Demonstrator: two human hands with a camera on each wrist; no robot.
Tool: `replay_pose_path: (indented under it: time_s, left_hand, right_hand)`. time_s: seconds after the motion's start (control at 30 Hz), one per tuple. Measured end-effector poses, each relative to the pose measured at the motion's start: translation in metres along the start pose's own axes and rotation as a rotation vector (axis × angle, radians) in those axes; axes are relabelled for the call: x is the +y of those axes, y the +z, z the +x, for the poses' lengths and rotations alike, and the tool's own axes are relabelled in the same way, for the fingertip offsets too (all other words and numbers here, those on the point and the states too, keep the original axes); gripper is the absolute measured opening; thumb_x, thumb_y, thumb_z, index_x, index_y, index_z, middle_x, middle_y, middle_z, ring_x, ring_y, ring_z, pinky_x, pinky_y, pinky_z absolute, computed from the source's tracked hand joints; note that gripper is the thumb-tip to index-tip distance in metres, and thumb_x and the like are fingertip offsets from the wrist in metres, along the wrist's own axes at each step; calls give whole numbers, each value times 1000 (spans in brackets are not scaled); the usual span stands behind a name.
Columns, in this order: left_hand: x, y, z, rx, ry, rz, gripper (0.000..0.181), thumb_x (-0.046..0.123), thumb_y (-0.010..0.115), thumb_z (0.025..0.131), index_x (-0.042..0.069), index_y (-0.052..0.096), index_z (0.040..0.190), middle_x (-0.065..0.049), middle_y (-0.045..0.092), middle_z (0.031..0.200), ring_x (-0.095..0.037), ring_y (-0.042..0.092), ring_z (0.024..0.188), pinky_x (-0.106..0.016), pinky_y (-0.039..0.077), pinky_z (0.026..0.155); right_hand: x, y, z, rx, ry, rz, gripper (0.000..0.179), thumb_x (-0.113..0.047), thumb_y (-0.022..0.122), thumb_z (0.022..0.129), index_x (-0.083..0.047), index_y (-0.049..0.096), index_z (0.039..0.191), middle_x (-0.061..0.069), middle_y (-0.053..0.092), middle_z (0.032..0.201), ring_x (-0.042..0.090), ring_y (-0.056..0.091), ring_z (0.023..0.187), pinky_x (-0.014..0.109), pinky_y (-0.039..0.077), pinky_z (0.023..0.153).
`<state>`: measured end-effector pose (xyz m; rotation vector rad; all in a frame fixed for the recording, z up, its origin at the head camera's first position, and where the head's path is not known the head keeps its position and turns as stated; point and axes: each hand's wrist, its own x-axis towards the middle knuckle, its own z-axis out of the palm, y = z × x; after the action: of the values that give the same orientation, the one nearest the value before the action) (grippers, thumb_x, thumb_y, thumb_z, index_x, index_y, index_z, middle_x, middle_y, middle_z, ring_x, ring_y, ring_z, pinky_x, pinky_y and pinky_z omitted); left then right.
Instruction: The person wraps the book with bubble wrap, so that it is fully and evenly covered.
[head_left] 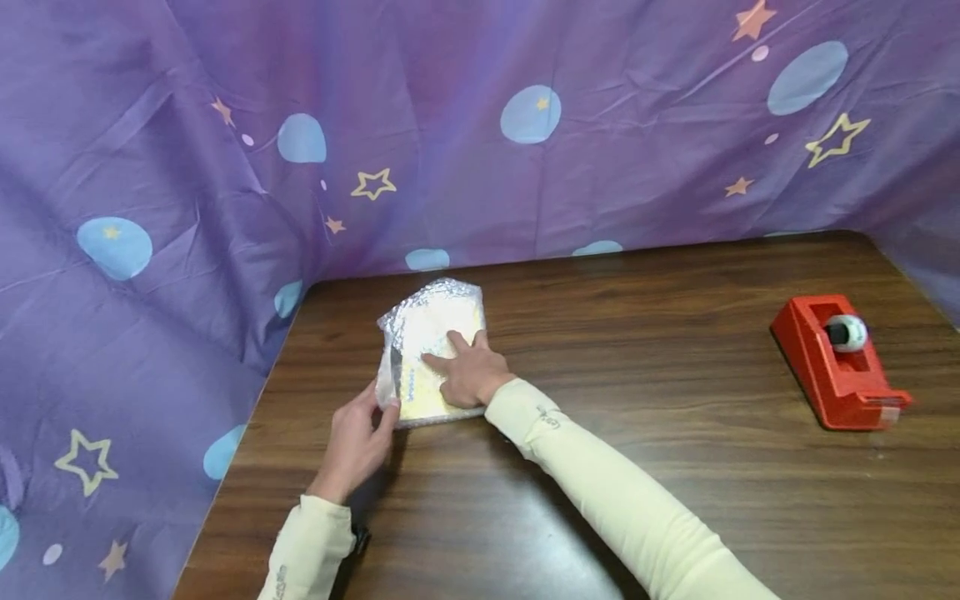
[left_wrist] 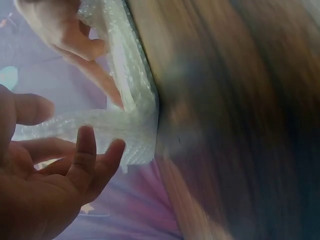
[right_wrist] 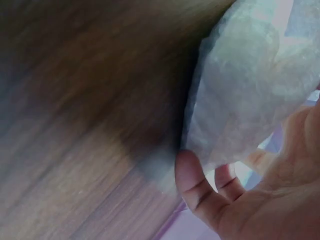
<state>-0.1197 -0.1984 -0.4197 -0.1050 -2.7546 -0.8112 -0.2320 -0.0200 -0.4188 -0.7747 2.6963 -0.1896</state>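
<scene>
On your desk (head_left: 637, 350), bubble wrap (head_left: 457, 290) lies around the yellow-and-white packet (head_left: 426, 398); the red tape dispenser (head_left: 828, 379) stands well to the packet's right. Your right hand (head_left: 474, 375) rests on the packet, fingers spread; your left hand (head_left: 356, 442) pinches the bubble wrap at the packet's left edge. You seem mid-wrapping; the next move likely calls for folding that flap over while steadying the packet.

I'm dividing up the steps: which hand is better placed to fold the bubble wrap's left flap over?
Probably the left hand: it is right at the bubble wrap flap, while the right hand rests spread on the yellow-and-white item.
</scene>
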Motion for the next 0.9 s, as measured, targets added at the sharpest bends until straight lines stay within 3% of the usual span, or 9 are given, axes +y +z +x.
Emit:
replay_pose_path:
  time_s: [0.03,0.1,0.23,0.4,0.5,0.63,0.7,0.77,0.9]
  left_hand:
    - [0,0,-1,4,16,10,44,15,61,97,-8,58,134,-25,54,145,-42,56,131,-52,44,111]
    - [1,1,-1,8,54,37,46,14,61,97,-8,55,137,-26,54,144,-43,56,130,-53,45,110]
    - [5,7,2,5,134,85,49,14,62,96,-9,53,139,-29,54,142,-47,58,127,-57,47,107]
    - [11,14,6,0,181,147,48,16,65,95,-8,56,136,-29,60,137,-45,62,119,-55,52,99]
    - [13,18,8,-5,209,186,48,17,65,95,-6,58,136,-29,61,135,-45,63,114,-54,53,97]
    - [16,24,10,-14,248,250,47,19,65,94,-4,59,135,-31,62,132,-45,64,108,-52,53,95]
    - [17,27,10,-9,273,289,46,19,65,94,-4,61,134,-31,63,130,-45,63,106,-50,52,93]
    - [18,30,10,-2,299,325,45,19,66,93,-5,62,131,-31,65,127,-44,64,104,-48,51,93]
    - [21,35,11,14,333,412,42,17,67,91,-4,65,127,-28,69,121,-40,66,98,-45,48,91]
  right_hand:
    - [-1,1,0,11,11,10,67,-32,51,95,-49,27,155,2,15,169,39,34,136,37,58,62]
    - [-1,2,0,21,24,13,67,-33,52,94,-50,28,154,1,17,168,37,35,134,37,57,62]
    - [0,1,-1,23,34,22,66,-33,53,94,-50,30,153,0,17,169,37,35,135,40,58,68]
    - [2,-3,-4,-5,5,21,64,-26,55,93,-41,38,153,0,16,170,39,33,139,42,59,76]
    - [4,-5,-3,-9,-38,-31,58,-26,53,95,-31,45,152,0,20,170,33,29,147,41,53,95]
    - [9,-5,-1,22,-106,-77,51,-30,52,97,-19,52,147,2,30,167,18,22,156,41,32,113]
    - [12,-4,0,41,-132,-51,53,-30,53,97,-18,50,149,3,31,166,15,21,157,43,26,117]
    - [14,-2,0,64,-144,23,61,-28,57,96,-19,41,154,6,28,167,17,23,156,45,23,121]
    - [18,1,-3,122,-178,124,69,-22,63,92,-17,37,156,10,29,166,23,31,154,50,22,123]
